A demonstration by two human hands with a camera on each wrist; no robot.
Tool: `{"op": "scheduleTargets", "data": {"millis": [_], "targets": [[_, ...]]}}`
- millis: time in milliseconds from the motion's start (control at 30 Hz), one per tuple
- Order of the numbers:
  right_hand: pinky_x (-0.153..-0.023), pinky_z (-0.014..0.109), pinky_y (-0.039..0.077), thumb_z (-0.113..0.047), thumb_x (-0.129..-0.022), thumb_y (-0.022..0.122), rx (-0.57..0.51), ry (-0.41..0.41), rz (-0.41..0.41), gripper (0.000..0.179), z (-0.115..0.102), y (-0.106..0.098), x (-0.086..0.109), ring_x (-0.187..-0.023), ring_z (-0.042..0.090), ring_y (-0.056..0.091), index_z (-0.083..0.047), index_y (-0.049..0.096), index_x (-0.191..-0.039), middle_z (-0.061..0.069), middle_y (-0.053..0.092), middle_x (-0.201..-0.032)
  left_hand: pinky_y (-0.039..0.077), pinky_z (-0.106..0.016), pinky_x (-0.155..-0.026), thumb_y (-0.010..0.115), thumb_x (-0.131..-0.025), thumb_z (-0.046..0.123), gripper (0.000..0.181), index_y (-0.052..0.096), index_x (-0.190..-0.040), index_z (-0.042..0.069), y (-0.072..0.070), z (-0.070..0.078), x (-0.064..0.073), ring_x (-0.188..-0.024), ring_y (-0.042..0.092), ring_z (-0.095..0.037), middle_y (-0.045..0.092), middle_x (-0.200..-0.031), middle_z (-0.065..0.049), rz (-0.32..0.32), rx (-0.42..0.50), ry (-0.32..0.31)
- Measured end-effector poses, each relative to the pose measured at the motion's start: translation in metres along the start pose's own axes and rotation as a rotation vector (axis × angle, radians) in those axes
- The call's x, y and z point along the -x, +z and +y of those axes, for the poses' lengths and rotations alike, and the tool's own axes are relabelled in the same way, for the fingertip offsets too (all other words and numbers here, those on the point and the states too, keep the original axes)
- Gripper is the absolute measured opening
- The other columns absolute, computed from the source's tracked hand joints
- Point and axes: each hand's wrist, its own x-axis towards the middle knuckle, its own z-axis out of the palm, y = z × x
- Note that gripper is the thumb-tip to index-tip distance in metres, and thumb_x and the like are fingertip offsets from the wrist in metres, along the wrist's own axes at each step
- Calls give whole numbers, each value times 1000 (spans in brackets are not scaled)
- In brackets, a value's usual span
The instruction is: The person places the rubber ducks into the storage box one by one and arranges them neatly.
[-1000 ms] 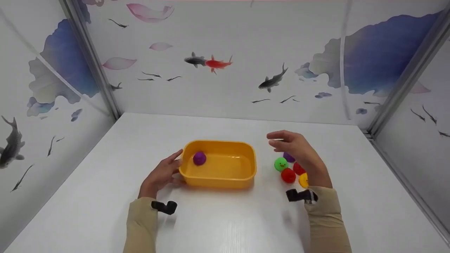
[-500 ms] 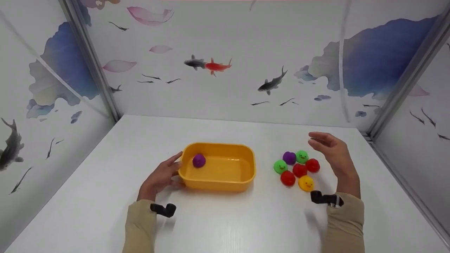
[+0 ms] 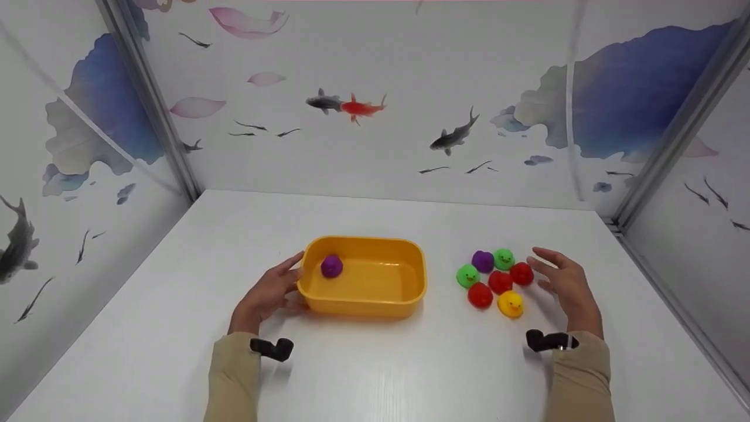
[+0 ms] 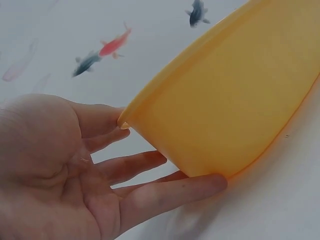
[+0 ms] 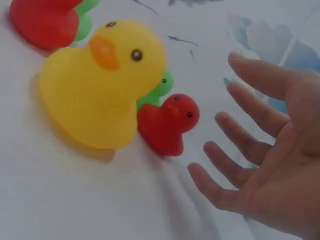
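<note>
Currently touching the left end of the yellow bin [image 3: 363, 308] with the extended fingers of the left hand [image 3: 270, 293]. Holding the right hand [image 3: 567, 287] loose and spread, just beside the rightmost red duck [image 3: 521, 274]. Right of the bin, on the tabletop [image 3: 375, 375]: two other red ducks [image 3: 480, 295], two green ducks [image 3: 468, 276], a purple toy [image 3: 483, 261] and a yellow duck [image 3: 511, 305]. Inside the bin, near its left end: another purple toy [image 3: 331, 266].

1. The basin [image 3: 363, 308] is plain yellow-orange.
2. The yellow duck [image 5: 95, 90] has an orange beak [image 5: 104, 52].
3. Of five other ducks [image 3: 480, 296], three are red, two green.
4. Two toys [image 3: 483, 261] are purple.
5. White walls [image 3: 375, 158] bear grey and red fish [image 3: 361, 109].
6. Sleeves [image 3: 234, 375] are beige.
</note>
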Motion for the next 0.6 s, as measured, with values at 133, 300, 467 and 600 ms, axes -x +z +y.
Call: {"op": "scheduleTargets", "data": {"millis": [133,300,467,600], "targets": [[-124,47,31,-48,-94,66,2,46,-2,76,5,1,-5,-151,36,27,-20,33,-157,12,13,-169,61,-47,-89,46,-107,27,56,26,-160,29,0,2,0,-139,48,-42,39,-158,-18,0,2,-3],[-126,54,24,-51,-92,67,45,75,-33,80,10,-1,-5,-150,40,25,-22,33,-158,15,12,-169,60,-48,-90,47,-107,26,57,27,-160,30,1,2,-1,-139,48,-42,40,-158,-18,0,10,-3],[-124,64,19,-59,-89,67,132,114,-79,86,15,0,-4,-148,42,24,-23,31,-158,17,21,-166,61,-47,-90,48,-107,28,57,26,-160,29,-1,-1,1,-139,47,-41,39,-159,-18,-1,6,-9],[-123,66,18,-58,-89,67,145,113,-70,86,16,0,-5,-149,43,21,-22,33,-158,18,23,-165,60,-46,-92,49,-106,29,58,26,-160,29,-1,-1,1,-139,48,-40,39,-159,-17,-7,17,-2]]}}
